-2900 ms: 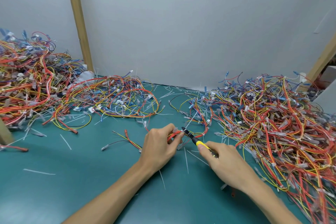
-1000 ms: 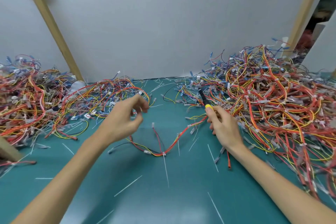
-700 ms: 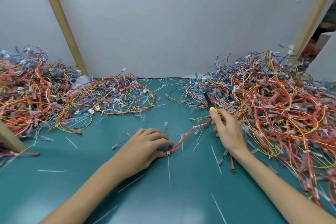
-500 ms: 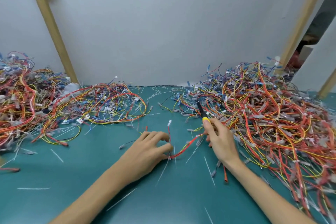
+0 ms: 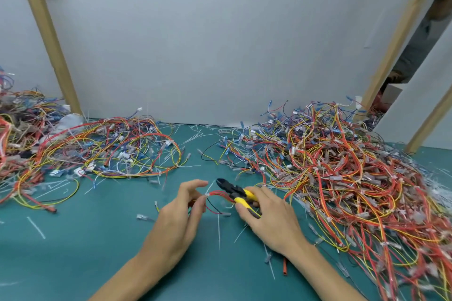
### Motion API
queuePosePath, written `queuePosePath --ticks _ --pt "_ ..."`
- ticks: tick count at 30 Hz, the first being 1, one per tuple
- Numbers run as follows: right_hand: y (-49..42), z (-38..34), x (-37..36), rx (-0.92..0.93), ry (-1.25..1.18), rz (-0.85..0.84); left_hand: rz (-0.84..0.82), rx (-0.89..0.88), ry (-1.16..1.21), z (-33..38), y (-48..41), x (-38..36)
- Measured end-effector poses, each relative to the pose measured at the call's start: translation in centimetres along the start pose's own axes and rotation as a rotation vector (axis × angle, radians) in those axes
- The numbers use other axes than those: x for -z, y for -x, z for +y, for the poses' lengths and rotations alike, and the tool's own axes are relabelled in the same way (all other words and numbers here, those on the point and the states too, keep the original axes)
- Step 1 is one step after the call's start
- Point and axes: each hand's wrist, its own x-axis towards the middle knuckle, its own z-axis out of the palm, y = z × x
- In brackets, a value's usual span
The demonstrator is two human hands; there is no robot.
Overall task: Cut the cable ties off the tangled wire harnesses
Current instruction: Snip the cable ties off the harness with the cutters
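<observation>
My left hand [image 5: 182,212] pinches a small harness of red, black and yellow wires [image 5: 217,197] just above the green table, at a white cable tie [image 5: 207,194] on the bundle. My right hand [image 5: 265,215] grips yellow-handled cutters [image 5: 236,192]. Their black jaws point up and left and sit slightly open, just right of the tie and apart from it. A large tangled heap of harnesses [image 5: 342,183] lies to the right.
A flatter spread of wires [image 5: 110,149] lies at the back left, with another heap [image 5: 14,129] at the far left edge. Cut white tie strips [image 5: 219,232] litter the green table [image 5: 73,252]. A white board [image 5: 220,44] with wooden posts [image 5: 49,39] closes the back.
My left hand has lifted the harness off the table and now pinches it at a tie. My right hand has swung the cutters round from the right heap toward that tie.
</observation>
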Motion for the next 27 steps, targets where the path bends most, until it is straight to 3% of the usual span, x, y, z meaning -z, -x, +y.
queuePosePath --ticks 7,14,21,27 --pt "0.3 -0.5 0.3 0.113 0.147 -0.044 0.142 0.123 -0.008 -0.9 -0.8 1.2" --pt "0.4 -1.0 0.8 0.246 0.169 -0.094 0.146 0.288 0.034 -1.3 -1.3 1.2" --pt "0.8 -2.1 0.5 0.294 0.181 -0.105 0.057 0.383 0.474 -0.4 -1.4 -0.3" --pt "0.8 -1.9 0.3 0.288 0.125 -0.073 0.010 0.513 1.004 -0.5 -1.3 -0.3"
